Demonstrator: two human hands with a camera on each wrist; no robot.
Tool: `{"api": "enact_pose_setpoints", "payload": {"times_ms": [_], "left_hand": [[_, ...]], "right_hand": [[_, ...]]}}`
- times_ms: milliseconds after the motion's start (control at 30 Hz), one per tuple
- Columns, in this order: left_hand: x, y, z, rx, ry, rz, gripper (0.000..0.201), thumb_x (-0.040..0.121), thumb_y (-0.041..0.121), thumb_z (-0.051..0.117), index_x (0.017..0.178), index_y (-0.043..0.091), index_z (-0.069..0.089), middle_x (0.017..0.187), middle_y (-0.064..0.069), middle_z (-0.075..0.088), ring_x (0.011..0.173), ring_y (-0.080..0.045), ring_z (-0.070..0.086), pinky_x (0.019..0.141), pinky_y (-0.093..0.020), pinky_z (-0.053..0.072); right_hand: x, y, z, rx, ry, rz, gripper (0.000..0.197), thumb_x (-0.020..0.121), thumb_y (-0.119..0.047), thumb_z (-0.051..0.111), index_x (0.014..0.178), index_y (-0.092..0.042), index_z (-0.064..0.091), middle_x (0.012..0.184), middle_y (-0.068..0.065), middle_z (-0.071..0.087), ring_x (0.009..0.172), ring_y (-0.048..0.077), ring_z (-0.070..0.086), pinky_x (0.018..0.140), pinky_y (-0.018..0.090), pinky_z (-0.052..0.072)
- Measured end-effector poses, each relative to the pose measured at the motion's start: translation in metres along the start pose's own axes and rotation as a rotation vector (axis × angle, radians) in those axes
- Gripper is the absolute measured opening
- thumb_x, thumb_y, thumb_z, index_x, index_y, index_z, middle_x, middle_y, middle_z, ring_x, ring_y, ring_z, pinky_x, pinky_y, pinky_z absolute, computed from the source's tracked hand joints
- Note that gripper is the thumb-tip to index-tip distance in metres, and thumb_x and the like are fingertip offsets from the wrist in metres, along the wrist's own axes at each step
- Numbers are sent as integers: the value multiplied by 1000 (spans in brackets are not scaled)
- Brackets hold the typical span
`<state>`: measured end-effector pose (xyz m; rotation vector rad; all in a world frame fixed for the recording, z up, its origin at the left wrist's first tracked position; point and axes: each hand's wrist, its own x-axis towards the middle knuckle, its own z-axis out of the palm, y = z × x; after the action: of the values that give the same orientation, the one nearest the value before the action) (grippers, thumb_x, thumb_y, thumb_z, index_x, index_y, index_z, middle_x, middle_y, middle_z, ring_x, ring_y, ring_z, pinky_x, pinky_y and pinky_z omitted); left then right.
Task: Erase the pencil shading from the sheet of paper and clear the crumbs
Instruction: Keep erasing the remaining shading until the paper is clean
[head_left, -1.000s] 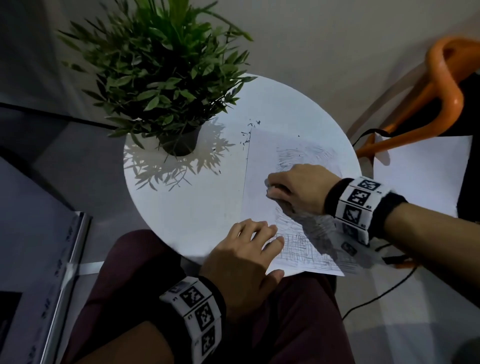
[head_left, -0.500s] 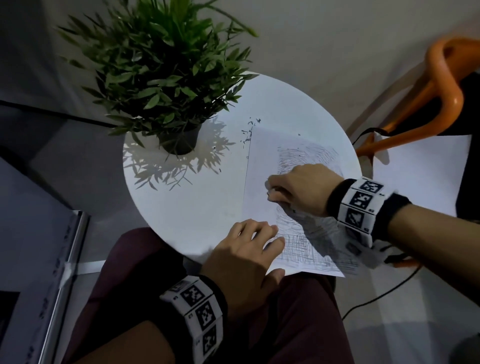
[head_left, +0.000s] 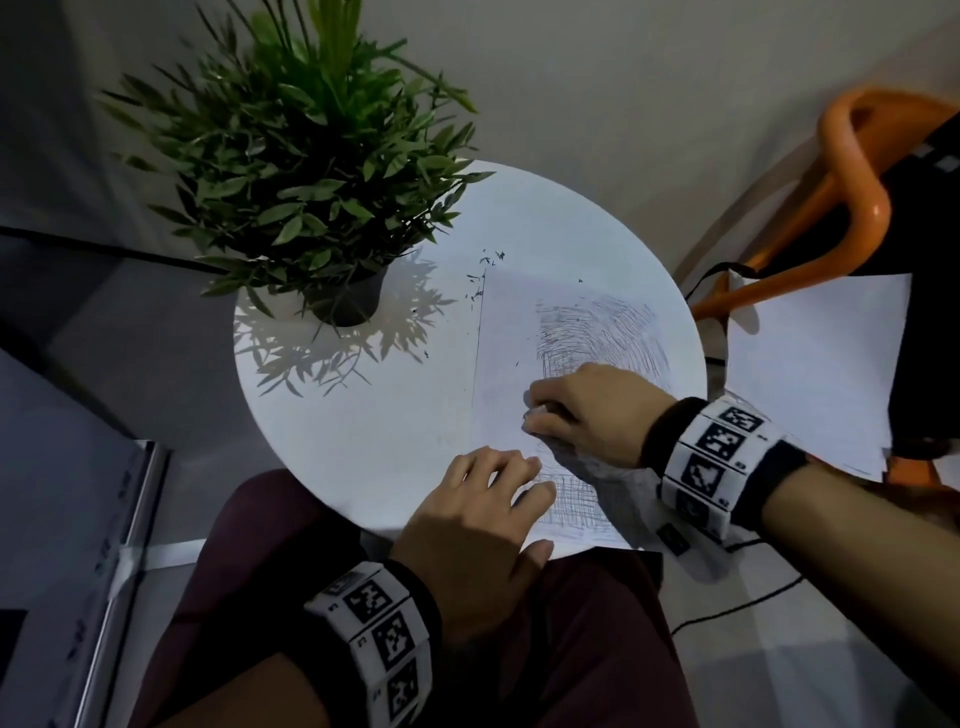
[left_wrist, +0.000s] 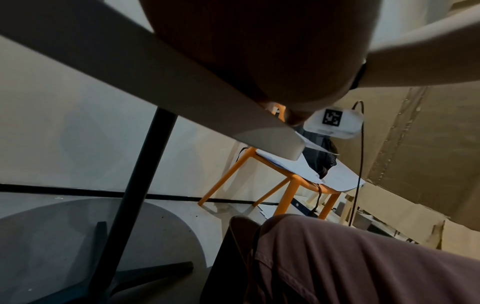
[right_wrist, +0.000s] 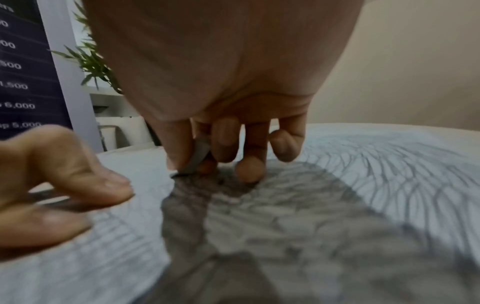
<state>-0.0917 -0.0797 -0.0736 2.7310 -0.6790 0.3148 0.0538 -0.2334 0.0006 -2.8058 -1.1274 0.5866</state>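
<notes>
A white sheet of paper (head_left: 506, 332) lies on the right half of the round white table (head_left: 363, 415), covered with pencil shading (head_left: 602, 332) at its far part and near edge. My right hand (head_left: 540, 413) pinches a small grey eraser (right_wrist: 197, 158) and presses it onto the shading (right_wrist: 311, 216) mid-sheet. My left hand (head_left: 498, 483) lies flat with straight fingers on the sheet's near left corner. Dark eraser crumbs (head_left: 480, 275) are scattered by the sheet's far left corner, and a few (head_left: 519, 362) lie on the paper.
A potted green plant (head_left: 311, 171) stands on the table's far left. An orange chair (head_left: 852, 208) with loose white papers (head_left: 810, 364) stands to the right. My lap in maroon trousers (head_left: 571, 649) is under the near edge. A cable (head_left: 737, 608) runs across the floor.
My right hand has shifted slightly toward the near side along the sheet while rubbing with the eraser. The left hand has kept its place on the paper.
</notes>
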Motion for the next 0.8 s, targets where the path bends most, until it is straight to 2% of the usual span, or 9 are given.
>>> {"api": "enact_pose_setpoints", "payload": {"times_ms": [167,267,333,433,500,567,667,733,800], "left_hand": [[1,0,-1,45,-24,7,44,87,43,51,119,16,64,127,-6,61,113,-30,56,92,-39,39],[1,-2,2,36,-41,25,45,87,42,50,120,15,64,127,-8,62,113,-31,56,91,-41,41],[1,-4,3,38,-57,27,46,87,43,49,121,15,64,127,-8,62,114,-30,56,91,-41,41],[1,-2,1,46,-75,20,46,88,43,47,120,15,64,127,-8,62,113,-31,57,89,-42,42],[1,-1,0,42,-68,21,45,89,42,48,120,15,65,127,-8,61,113,-31,56,90,-41,41],[1,-1,-1,34,-56,23,44,89,41,49,119,14,65,126,-9,61,112,-31,55,90,-41,40],[1,-3,-1,21,-63,27,43,89,40,49,119,13,65,126,-9,61,112,-31,54,89,-40,39],[2,-2,-3,2,-76,32,42,89,40,48,118,14,65,126,-9,61,111,-30,54,88,-40,41],[3,-1,-6,-6,-93,16,42,89,42,45,117,17,65,124,-6,62,110,-27,54,87,-39,44]], "right_hand": [[16,6,-20,-283,35,-27,25,96,-55,44,107,-38,59,98,-3,65,93,24,60,70,31,38],[35,14,-34,-367,90,103,24,99,-48,44,113,-34,59,110,2,64,99,29,60,71,32,35],[44,15,-38,-359,99,161,21,100,-45,44,106,-31,59,108,4,62,100,31,59,71,32,35],[28,8,-30,-237,105,94,21,98,-47,48,85,-31,50,88,-1,57,95,29,58,70,31,33],[9,0,-20,-205,56,27,21,97,-50,48,90,-31,54,88,-1,61,92,28,59,69,31,33],[0,-2,-13,-292,35,22,27,98,-52,42,105,-32,58,98,2,65,93,29,60,69,32,34],[16,5,-22,-356,138,147,29,100,-50,40,110,-31,59,104,3,66,96,30,61,70,31,34],[32,10,-31,-348,129,268,27,101,-46,41,112,-29,60,110,4,65,102,31,60,72,32,35],[40,11,-32,-236,116,317,25,100,-44,44,106,-28,62,107,4,63,101,31,59,73,33,37]]}}
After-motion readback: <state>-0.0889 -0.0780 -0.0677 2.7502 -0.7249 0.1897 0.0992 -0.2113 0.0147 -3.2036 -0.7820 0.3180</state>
